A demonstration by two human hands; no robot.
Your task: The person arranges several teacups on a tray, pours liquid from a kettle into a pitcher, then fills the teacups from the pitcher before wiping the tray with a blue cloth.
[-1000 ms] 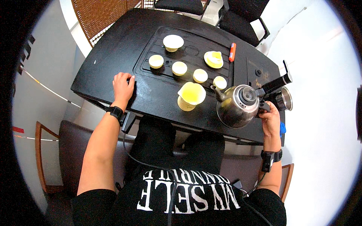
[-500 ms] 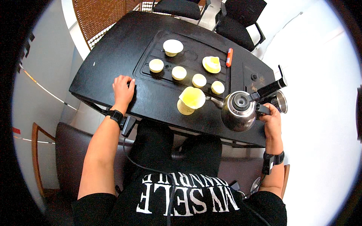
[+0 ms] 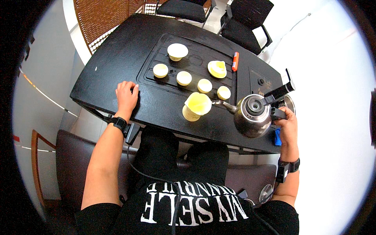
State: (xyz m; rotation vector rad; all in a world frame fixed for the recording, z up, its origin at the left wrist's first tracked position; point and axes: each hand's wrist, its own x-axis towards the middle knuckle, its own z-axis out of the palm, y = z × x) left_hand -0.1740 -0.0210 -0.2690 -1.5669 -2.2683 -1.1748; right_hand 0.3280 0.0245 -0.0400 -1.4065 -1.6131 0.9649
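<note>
My right hand [image 3: 288,123] grips the black handle of a steel kettle [image 3: 252,123], held tilted to the left above the table's near right part. From its spout a thin stream of water [image 3: 216,102] runs to the rim of a pale pouring pitcher [image 3: 192,113], whose inside looks bright yellow. My left hand [image 3: 127,96] rests on the table's near left part, loosely bent, thumb apart, nothing in it. Beyond the pitcher are small pale cups, among them one [image 3: 184,78] in the middle and one [image 3: 223,93] nearest the spout.
A black tea tray [image 3: 156,49] is set in the black table [image 3: 113,51]. It bears a larger lidless-looking white bowl [image 3: 178,51] and a yellowish dish [image 3: 216,69]. A red-orange stick-shaped packet [image 3: 235,62] lies at its right. A blue object [image 3: 277,137] sits by my right wrist. Black chairs [image 3: 244,29] stand beyond.
The kettle has shifted slightly right with my right hand, and a stream now shows between spout and pitcher. The blue object has come into view. My left hand stays in place.
</note>
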